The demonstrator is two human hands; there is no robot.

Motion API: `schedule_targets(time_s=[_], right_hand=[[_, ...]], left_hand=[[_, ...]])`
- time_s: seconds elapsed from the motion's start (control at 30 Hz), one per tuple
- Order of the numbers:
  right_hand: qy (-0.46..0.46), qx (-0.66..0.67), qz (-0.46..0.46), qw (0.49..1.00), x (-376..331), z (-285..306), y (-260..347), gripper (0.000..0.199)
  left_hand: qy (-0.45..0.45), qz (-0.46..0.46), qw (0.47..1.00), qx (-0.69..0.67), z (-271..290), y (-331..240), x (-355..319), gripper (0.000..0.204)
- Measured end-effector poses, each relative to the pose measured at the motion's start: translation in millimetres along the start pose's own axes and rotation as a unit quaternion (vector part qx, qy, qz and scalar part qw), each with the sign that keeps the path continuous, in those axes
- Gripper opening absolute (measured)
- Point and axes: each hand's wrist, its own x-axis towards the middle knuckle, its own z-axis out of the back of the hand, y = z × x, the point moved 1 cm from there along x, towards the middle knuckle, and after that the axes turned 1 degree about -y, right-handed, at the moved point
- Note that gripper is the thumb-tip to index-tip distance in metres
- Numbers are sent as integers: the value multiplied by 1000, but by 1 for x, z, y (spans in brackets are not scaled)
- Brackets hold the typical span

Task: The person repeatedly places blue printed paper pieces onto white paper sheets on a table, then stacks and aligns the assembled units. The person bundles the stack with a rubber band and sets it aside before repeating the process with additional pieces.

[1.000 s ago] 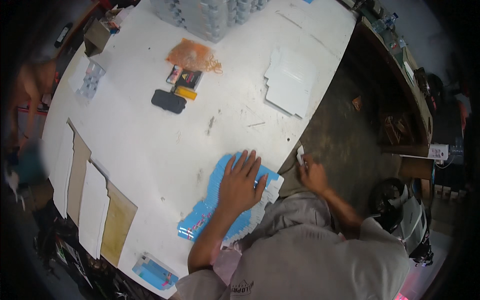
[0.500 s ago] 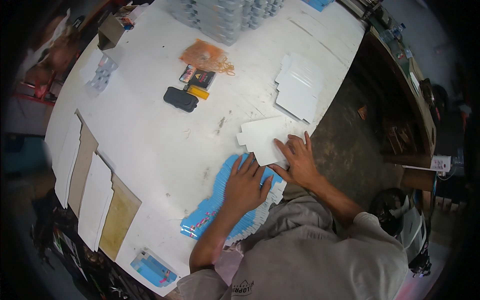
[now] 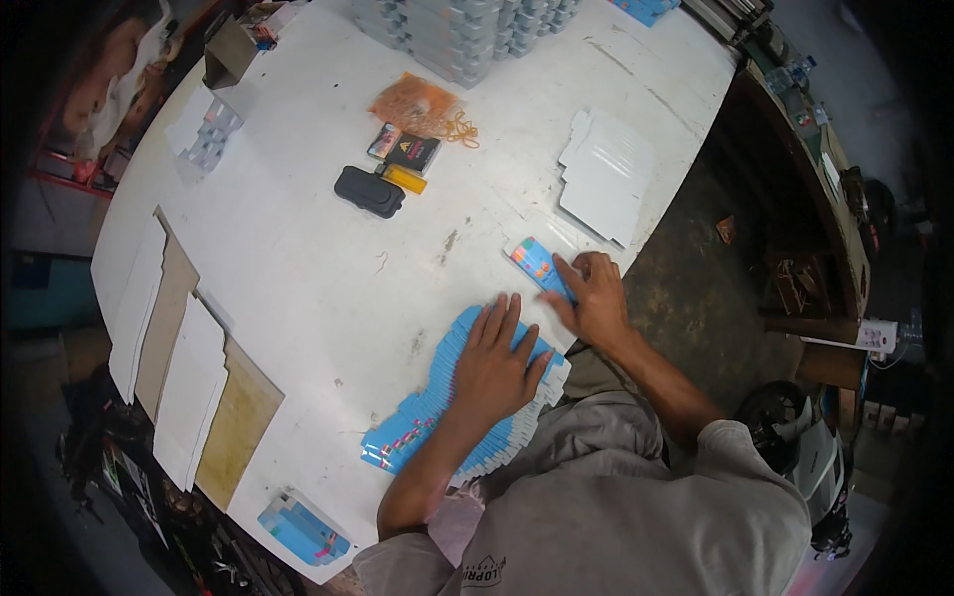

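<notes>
A fanned row of flat blue cartons (image 3: pixel 405 412) with pale edges lies along the table's near side. Over its upper part my left hand (image 3: pixel 494 358) rests flat, fingers spread. To the right of it, my right hand (image 3: pixel 596 303) is bent round a small carton blank (image 3: pixel 538 260), now folded over so a blue printed face with coloured patches shows upward. My index finger presses on that face; the thumb beside it is blurred. Beyond this hand lies a stack of white carton blanks (image 3: pixel 606 179), printed side hidden.
Stacked grey-white cartons (image 3: pixel 437 35) stand at the back. Nearer are an orange bag of rubber bands (image 3: pixel 412 104), small boxes (image 3: pixel 412 151), a yellow lighter (image 3: pixel 404 179) and a black case (image 3: pixel 369 192). Board sheets (image 3: pixel 189 397) lie left; a blue carton (image 3: pixel 301 526) sits near left.
The white blank under my right hand has been folded over, turning a blue printed face up. My left hand has come off its edge and lies on the fanned cartons.
</notes>
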Motion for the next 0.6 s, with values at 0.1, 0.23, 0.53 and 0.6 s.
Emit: schedule_targets(time_s=[0.1,0.23,0.53,0.6], right_hand=[[-31,-9,41,999,5,3,5,38],[221,280,-166,919,-3,21,14,33],[78,216,-225,947,31,24,-37,26],[292,366,-323,823,12,26,-8,28]], left_hand=[[6,3,1000,10,-4,1,3,48],[25,0,998,52,5,-8,5,69],[27,-18,998,56,8,-4,7,82],[25,-13,998,48,9,-7,4,81]])
